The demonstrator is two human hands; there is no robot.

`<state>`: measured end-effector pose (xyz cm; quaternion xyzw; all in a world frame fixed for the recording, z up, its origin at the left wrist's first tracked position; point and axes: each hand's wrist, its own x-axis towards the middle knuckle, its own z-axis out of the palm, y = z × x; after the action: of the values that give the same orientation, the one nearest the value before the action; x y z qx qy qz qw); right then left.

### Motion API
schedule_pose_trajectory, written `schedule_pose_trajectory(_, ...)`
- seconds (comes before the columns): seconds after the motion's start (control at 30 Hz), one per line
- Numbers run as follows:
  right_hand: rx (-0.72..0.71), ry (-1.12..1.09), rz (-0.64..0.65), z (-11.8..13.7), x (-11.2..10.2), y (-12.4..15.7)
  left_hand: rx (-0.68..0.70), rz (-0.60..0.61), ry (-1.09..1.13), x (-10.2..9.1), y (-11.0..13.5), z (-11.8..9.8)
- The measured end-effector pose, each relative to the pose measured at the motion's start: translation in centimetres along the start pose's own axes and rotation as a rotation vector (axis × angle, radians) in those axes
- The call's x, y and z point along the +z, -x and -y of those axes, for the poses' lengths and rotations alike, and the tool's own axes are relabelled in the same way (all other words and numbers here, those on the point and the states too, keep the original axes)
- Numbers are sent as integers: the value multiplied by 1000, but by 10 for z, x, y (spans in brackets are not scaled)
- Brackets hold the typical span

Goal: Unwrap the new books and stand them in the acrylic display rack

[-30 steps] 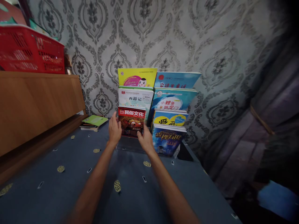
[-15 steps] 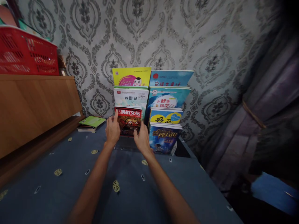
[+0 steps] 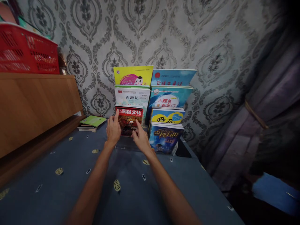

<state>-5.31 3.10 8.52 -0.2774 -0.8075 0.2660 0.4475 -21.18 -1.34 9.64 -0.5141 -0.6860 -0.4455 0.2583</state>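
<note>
A tiered rack of picture books stands against the patterned wall. At its lower left is a red book with white lettering. My left hand rests on that book's left edge, index finger raised along it. My right hand is in front of the book's lower right, index finger pointing onto the cover, the other fingers loosely apart. Neither hand grips anything. To the right, a dark blue book fills the lowest slot, with a yellow-and-blue book above it.
A blue patterned cloth covers the surface under my arms. A green book lies on a small stack at the left. A wooden cabinet carries a red basket. A dark curtain hangs at the right.
Both hands have let go of the red book's sides. My right hand has shifted left in front of the cover, index finger extended. The red book stays in its slot.
</note>
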Motion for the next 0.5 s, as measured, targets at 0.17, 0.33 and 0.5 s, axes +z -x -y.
schedule_pose_trajectory(0.17, 53, -98, 79, -1, 1, 0, 0, 8, -4, 0, -1, 1)
schedule_pose_trajectory(0.33, 56, -157, 95, 0, 0, 0, 14, 16, 19, 0, -1, 4)
schedule_pose_trajectory(0.5, 47, -193, 80, 0, 0, 0, 49, -43, 138, 3, -2, 16)
